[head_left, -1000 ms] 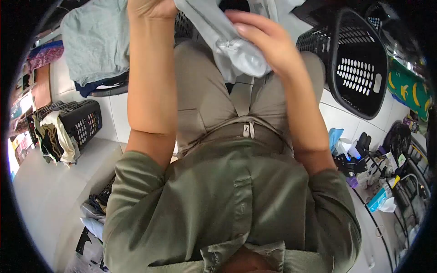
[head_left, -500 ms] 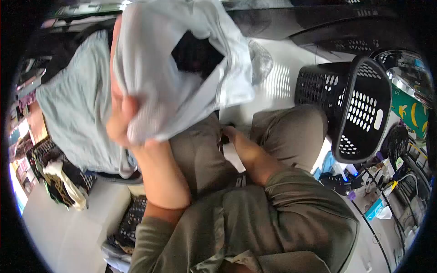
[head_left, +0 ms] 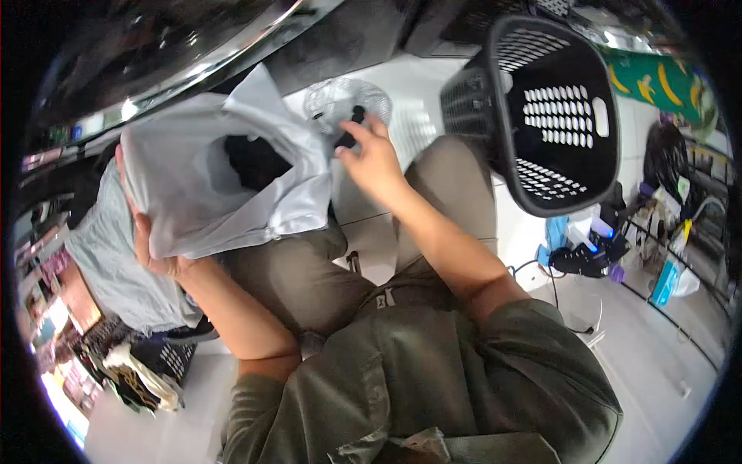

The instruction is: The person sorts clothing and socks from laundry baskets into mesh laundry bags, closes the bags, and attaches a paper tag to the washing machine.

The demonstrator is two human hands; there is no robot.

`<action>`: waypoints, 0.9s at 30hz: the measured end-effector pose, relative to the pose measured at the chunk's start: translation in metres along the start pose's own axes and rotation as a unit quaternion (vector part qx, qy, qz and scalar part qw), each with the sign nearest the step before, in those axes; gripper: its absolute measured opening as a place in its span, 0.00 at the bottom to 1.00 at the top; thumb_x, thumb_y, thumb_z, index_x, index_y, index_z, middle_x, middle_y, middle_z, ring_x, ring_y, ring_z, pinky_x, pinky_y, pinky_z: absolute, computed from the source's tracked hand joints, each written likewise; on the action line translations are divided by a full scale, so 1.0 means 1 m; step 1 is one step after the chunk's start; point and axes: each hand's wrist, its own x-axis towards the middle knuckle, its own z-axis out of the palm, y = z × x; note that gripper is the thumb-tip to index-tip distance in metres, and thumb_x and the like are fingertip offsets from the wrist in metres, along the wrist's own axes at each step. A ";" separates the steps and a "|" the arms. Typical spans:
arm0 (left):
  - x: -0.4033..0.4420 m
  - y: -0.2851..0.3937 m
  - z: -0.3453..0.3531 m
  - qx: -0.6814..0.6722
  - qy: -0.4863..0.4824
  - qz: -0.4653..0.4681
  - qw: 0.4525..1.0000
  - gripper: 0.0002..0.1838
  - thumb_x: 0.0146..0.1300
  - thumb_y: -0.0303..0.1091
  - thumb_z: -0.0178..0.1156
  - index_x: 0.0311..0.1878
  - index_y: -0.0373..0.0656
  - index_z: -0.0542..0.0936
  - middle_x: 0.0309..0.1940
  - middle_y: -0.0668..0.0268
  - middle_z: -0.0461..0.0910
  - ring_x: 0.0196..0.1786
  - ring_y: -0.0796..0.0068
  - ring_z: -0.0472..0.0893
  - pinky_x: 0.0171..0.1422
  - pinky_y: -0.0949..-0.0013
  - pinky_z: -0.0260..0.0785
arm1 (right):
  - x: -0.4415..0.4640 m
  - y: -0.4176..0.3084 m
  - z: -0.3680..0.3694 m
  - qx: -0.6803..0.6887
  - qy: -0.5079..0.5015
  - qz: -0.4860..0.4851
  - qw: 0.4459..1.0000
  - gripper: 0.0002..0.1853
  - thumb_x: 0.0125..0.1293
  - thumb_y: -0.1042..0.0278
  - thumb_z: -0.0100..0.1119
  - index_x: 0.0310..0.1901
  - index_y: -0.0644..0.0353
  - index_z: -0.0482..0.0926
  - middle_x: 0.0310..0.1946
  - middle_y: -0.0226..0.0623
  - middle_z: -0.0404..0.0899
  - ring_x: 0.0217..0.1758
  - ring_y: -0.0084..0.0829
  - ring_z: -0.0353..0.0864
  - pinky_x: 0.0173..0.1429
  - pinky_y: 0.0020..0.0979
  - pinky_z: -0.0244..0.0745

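Observation:
My left hand (head_left: pixel 158 251) grips the left edge of a whitish-grey cloth item (head_left: pixel 174 174), with the fingers partly behind it. The cloth hangs above my left thigh, and a gap in it shows black; whether that is something inside or the background, I cannot tell. My right hand (head_left: pixel 376 158) is over a see-through round bin (head_left: pixel 328 93) on the floor, thumb and fingers apart. Small black items (head_left: pixel 359 114) are close to its fingertips; contact is unclear. To the left of the held cloth, a pale grey-green garment (head_left: pixel 127 259) drapes down.
A black perforated laundry basket (head_left: pixel 514 174) stands tilted at my right. Beyond it are a green cloth with bananas (head_left: pixel 653 87) and a dark rack (head_left: pixel 657 240) with assorted items. Another basket with clothes (head_left: pixel 166 363) is at lower left. A shiny dark surface (head_left: pixel 193 46) curves across the top left.
My left hand has lowered the whitish-grey cloth leftward. My right hand has moved from between my knees up to the see-through bin; the white strip by it is gone from view. The view has shifted.

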 end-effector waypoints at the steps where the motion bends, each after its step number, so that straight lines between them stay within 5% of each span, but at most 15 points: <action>1: -0.004 0.005 -0.008 0.047 0.046 0.015 0.998 0.30 0.61 0.30 0.45 0.65 0.35 0.50 0.61 0.48 0.59 0.63 0.51 0.61 0.66 0.49 0.50 | 0.005 -0.030 -0.045 -0.011 -0.018 -0.043 0.999 0.20 0.50 0.65 0.61 0.46 0.59 0.75 0.55 0.52 0.65 0.52 0.46 0.71 0.51 0.34 0.67; 3: 0.008 -0.013 0.007 0.026 0.027 0.003 0.999 0.30 0.61 0.30 0.45 0.65 0.35 0.50 0.61 0.48 0.59 0.63 0.51 0.60 0.66 0.49 0.49 | 0.007 -0.052 -0.134 -0.157 0.022 -0.124 0.979 0.26 0.49 0.63 0.62 0.51 0.61 0.70 0.56 0.52 0.64 0.54 0.48 0.69 0.52 0.36 0.67; 6: 0.015 -0.018 0.009 -0.006 -0.008 -0.021 1.000 0.29 0.62 0.28 0.43 0.66 0.36 0.50 0.62 0.48 0.58 0.63 0.52 0.60 0.67 0.49 0.49 | -0.007 -0.013 -0.198 -0.343 0.059 -0.062 0.935 0.38 0.46 0.61 0.62 0.58 0.64 0.58 0.49 0.51 0.67 0.47 0.45 0.74 0.42 0.39 0.72; 7: 0.013 -0.010 -0.006 0.038 0.000 -0.026 0.999 0.31 0.61 0.26 0.44 0.67 0.39 0.47 0.63 0.50 0.55 0.65 0.53 0.58 0.67 0.51 0.48 | -0.022 0.003 -0.206 -0.337 -0.062 0.059 0.937 0.36 0.47 0.65 0.59 0.58 0.65 0.56 0.41 0.48 0.73 0.34 0.43 0.78 0.32 0.39 0.73; 8: 0.014 -0.010 -0.013 0.084 0.011 -0.032 0.996 0.34 0.60 0.24 0.45 0.68 0.42 0.44 0.65 0.52 0.52 0.66 0.55 0.55 0.68 0.52 0.46 | -0.031 0.021 -0.205 -0.342 -0.072 0.085 0.933 0.30 0.48 0.70 0.55 0.55 0.66 0.59 0.32 0.47 0.75 0.25 0.45 0.77 0.27 0.41 0.71; 10: 0.025 -0.026 0.004 0.074 -0.019 -0.038 0.996 0.33 0.61 0.25 0.44 0.68 0.42 0.45 0.65 0.51 0.53 0.66 0.54 0.56 0.67 0.50 0.47 | -0.037 0.020 -0.205 -0.329 -0.069 0.044 0.941 0.26 0.48 0.73 0.52 0.52 0.67 0.60 0.27 0.47 0.75 0.24 0.46 0.76 0.27 0.42 0.71; 14: 0.025 -0.015 -0.012 0.095 0.003 -0.046 0.994 0.31 0.61 0.26 0.43 0.68 0.41 0.46 0.64 0.50 0.54 0.64 0.53 0.59 0.66 0.48 0.49 | -0.028 0.000 -0.220 -0.190 -0.237 0.037 0.952 0.28 0.52 0.62 0.59 0.53 0.62 0.62 0.28 0.51 0.76 0.30 0.46 0.77 0.37 0.41 0.71; 17: 0.024 -0.008 -0.020 0.093 0.036 -0.040 0.994 0.31 0.62 0.26 0.43 0.67 0.41 0.47 0.63 0.50 0.55 0.63 0.53 0.60 0.65 0.48 0.52 | 0.037 0.061 -0.224 -0.070 -0.259 0.077 0.960 0.26 0.50 0.58 0.61 0.51 0.57 0.69 0.29 0.49 0.76 0.36 0.43 0.78 0.42 0.38 0.72; 20: 0.022 -0.005 -0.016 0.124 0.074 -0.041 0.989 0.32 0.61 0.26 0.45 0.67 0.42 0.46 0.63 0.49 0.56 0.62 0.53 0.61 0.64 0.48 0.55 | 0.096 0.153 -0.202 -0.303 -0.091 0.043 0.948 0.22 0.50 0.54 0.58 0.47 0.52 0.74 0.37 0.42 0.77 0.40 0.43 0.77 0.46 0.39 0.72; 23: 0.022 -0.003 -0.015 0.134 0.077 -0.052 0.987 0.33 0.61 0.26 0.46 0.68 0.42 0.45 0.63 0.50 0.56 0.62 0.53 0.62 0.63 0.49 0.57 | 0.122 0.188 -0.176 -0.401 -0.172 0.091 0.895 0.23 0.47 0.56 0.63 0.46 0.54 0.74 0.42 0.44 0.74 0.48 0.44 0.74 0.50 0.40 0.70; 25: 0.021 -0.004 -0.013 0.094 0.066 -0.051 0.992 0.25 0.61 0.30 0.48 0.61 0.34 0.58 0.55 0.45 0.65 0.57 0.49 0.67 0.59 0.45 0.61 | 0.124 0.202 -0.154 -0.413 -0.320 0.128 0.843 0.27 0.46 0.54 0.64 0.49 0.53 0.72 0.48 0.45 0.71 0.49 0.46 0.73 0.52 0.39 0.70; 27: 0.026 -0.019 0.004 0.097 0.067 -0.045 0.992 0.27 0.60 0.30 0.49 0.62 0.35 0.57 0.55 0.46 0.65 0.57 0.49 0.67 0.59 0.46 0.62 | 0.103 0.207 -0.136 -0.412 -0.306 0.266 0.816 0.24 0.51 0.53 0.59 0.49 0.56 0.72 0.54 0.42 0.68 0.55 0.44 0.69 0.54 0.40 0.69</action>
